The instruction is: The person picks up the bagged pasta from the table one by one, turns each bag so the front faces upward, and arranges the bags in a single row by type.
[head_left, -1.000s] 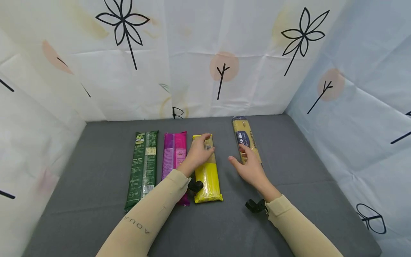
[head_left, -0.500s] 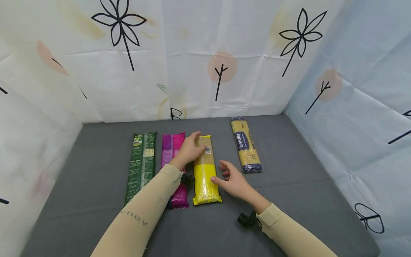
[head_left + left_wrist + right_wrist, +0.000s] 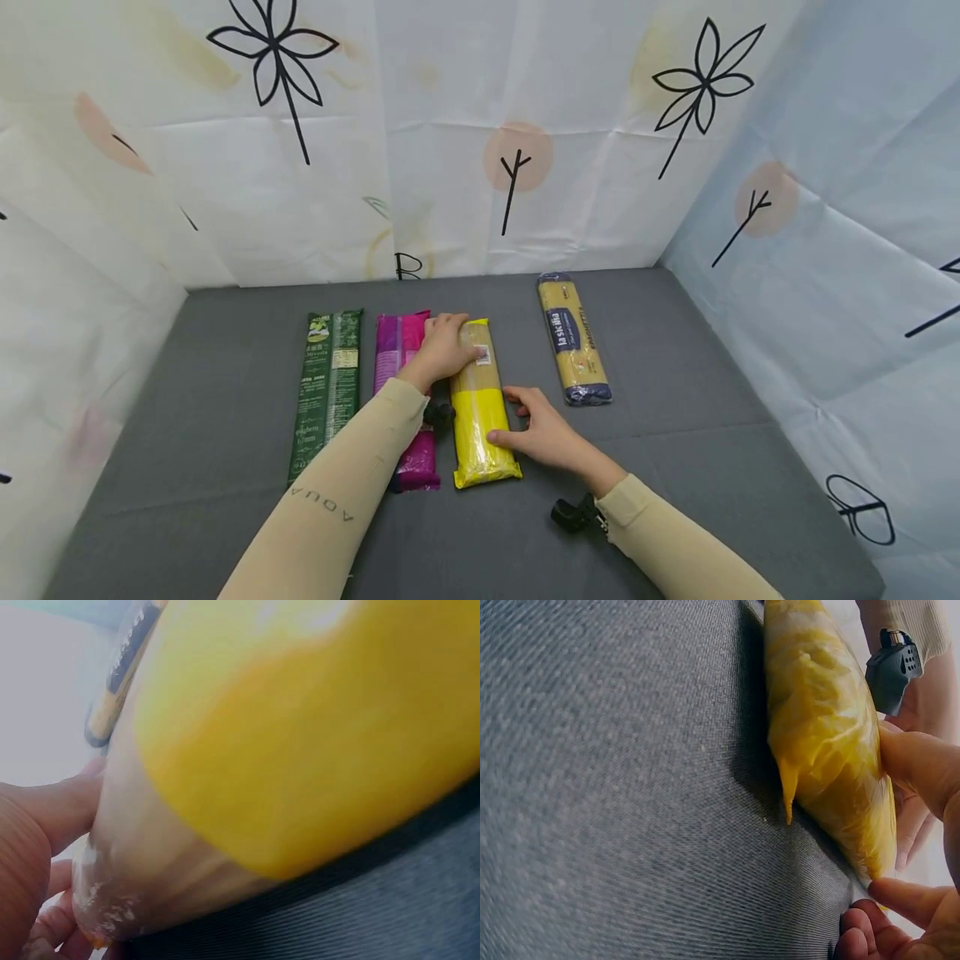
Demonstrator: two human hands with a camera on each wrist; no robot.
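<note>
A yellow pack of spaghetti [image 3: 480, 425], with a see-through end showing pale strands, lies in the middle of the head view. At its far end, my left hand [image 3: 441, 350] grips it, thumb on top and fingers round the far left edge. The left wrist view shows that thumb [image 3: 71, 806] against the clear film. My right hand [image 3: 543, 433] holds the near right side. In the right wrist view its thumb [image 3: 915, 761] presses the upper face while fingertips [image 3: 900, 896] reach the lower edge.
Left of the yellow pack lie a purple-pink pack [image 3: 416, 462] and a green spaghetti pack [image 3: 322, 400]. A tan and navy pasta pack [image 3: 573, 342] lies at the back right. The grey table [image 3: 675, 500] is bordered by printed white cloth [image 3: 450, 150].
My right hand has come left from the tan and navy pack to the yellow one. My left hand has closed round the far end, and the yellow pack has shifted slightly nearer.
</note>
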